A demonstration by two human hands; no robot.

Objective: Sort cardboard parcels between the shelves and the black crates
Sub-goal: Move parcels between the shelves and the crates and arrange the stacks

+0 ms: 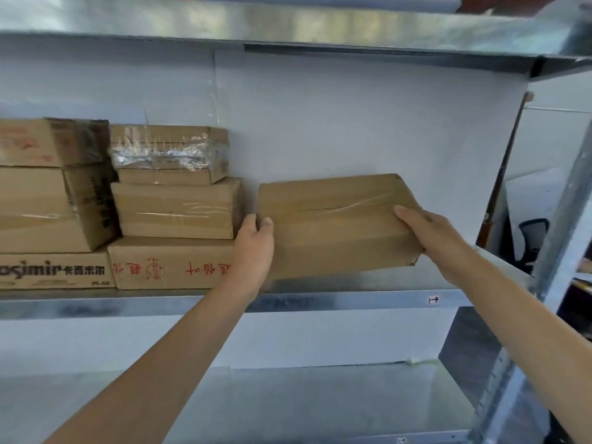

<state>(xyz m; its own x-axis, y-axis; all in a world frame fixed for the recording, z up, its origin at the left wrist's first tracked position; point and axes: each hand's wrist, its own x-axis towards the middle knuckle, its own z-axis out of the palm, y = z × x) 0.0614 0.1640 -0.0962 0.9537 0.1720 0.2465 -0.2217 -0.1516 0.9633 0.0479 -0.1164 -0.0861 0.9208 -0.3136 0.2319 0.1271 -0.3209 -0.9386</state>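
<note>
Legible print: "osimir" plus Chinese characters on the bottom-left carton (54,270); red Chinese characters, upside down, on the flat carton (173,267) beside it. The plain taped cardboard parcel (336,225) sat tilted over the right part of the galvanised steel shelf (352,302), right of the stacks, left hand (254,245) gripping its left end and right hand (429,238) clasping its near right corner. White backing board (352,123) behind; black office chair (531,238) far right.

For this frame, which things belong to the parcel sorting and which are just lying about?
In the job: taped parcel, gripped by left hand and right hand; middle shelf; stacked parcels at its left.
Lying about: office chair beyond the rack; white backing board.
</note>
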